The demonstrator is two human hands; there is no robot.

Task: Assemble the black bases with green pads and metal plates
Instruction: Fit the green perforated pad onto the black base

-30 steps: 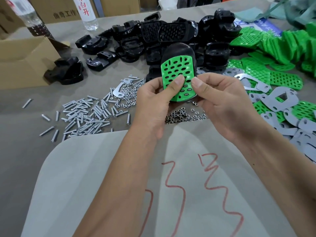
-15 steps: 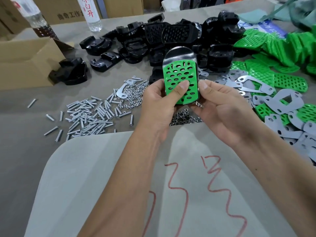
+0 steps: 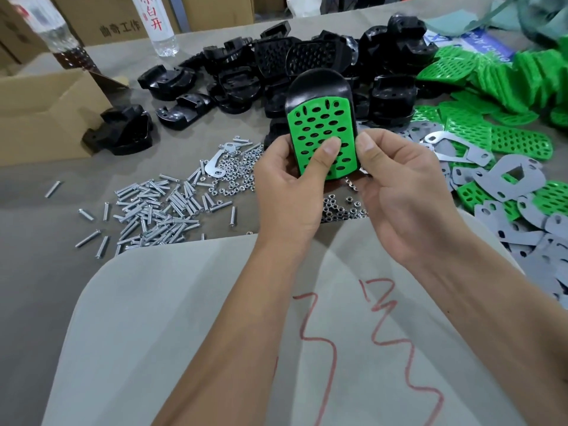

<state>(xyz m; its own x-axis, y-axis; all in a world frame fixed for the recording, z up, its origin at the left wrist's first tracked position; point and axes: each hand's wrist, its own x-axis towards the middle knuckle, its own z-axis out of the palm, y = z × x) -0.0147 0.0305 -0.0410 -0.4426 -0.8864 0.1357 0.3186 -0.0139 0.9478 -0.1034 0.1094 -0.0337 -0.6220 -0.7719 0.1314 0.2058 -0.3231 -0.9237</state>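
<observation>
Both hands hold one black base [image 3: 318,84] upright above the table [image 3: 37,272], in front of the heap of loose black bases [image 3: 233,84]. A perforated green pad [image 3: 319,130] lies on the base's face, its rounded black top bare above the pad. The left hand [image 3: 289,192] wraps the base's left edge with its thumb pressing flat on the pad's lower middle; the right hand [image 3: 405,192] clamps the right edge, thumb tip against the pad's right border.

The step in hand looks like seating the pad into the base. To do it well, the pad's edges should sit flush with the base's rim all round, so thumb pressure is best walked from the middle out to the corners rather than kept in one spot. The fingers behind the base, hidden here, should back up each press. The pad's lower end is partly covered by the left thumb, so whether it is fully seated there cannot be told. Metal plates [image 3: 507,176] lie just right of the held base, with screws [image 3: 159,210] and nuts [image 3: 341,209] to its left and below it.
</observation>
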